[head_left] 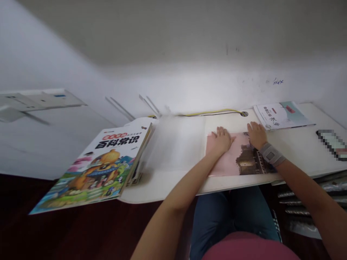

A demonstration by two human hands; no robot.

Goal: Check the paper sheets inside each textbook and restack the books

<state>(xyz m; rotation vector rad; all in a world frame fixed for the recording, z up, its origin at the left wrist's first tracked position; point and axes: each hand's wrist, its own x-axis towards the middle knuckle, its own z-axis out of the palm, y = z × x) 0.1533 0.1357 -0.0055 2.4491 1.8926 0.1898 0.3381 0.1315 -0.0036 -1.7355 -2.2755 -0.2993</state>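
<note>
In the head view, rests the left hand [222, 140] palm down, opened flat with fingers spread, on the upper left part of a pink book [233, 156]. Lays the right hand [257, 135] over the upper right part, also palm down and open, with fingers stretched toward the wall; wears a grey wristband [271, 154] just behind. Has the pink book directly under both hands, flat on the white bench [292, 148], with a dark building printed below and between them. Beside the left hand, on the left, shows a blurred clear sheet [173, 144] spread over the bench; joined to the book or merely touching, cannot tell. Farther left, has a book stack [108, 162] with a colourful cover on top, jutting past the bench edge. Beyond the hands, runs a yellow cable [214, 112] to a round hole [244, 113]. Beyond and right of the right hand, keeps a white-and-green book [284, 115] near; farther right, a pixelated device [333, 144].
</note>
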